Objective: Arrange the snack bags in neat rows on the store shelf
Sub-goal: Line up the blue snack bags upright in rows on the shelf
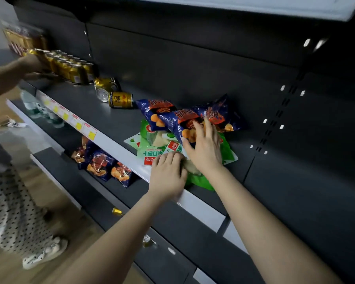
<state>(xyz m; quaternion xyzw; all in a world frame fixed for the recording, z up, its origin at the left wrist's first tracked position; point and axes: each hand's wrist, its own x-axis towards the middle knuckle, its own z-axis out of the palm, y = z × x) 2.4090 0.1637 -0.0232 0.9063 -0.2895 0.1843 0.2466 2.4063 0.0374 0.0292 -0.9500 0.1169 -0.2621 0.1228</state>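
A loose heap of snack bags lies on the dark shelf (pixel 115 119): several blue bags (pixel 155 112) on top and behind, several green bags (pixel 152 150) underneath. My right hand (pixel 203 148) lies flat with fingers spread on a blue bag and the green ones below it. My left hand (pixel 167 175) is at the shelf's front edge, its fingers curled over the near green bag (pixel 199 181).
Gold cans (pixel 70 68) stand in rows at the shelf's left; three more (pixel 119 99) lie tipped beside the bags. Another person's hand (pixel 29 66) reaches to the cans. More blue bags (pixel 103 167) sit on the lower shelf. Price tags (pixel 78 123) line the shelf edge.
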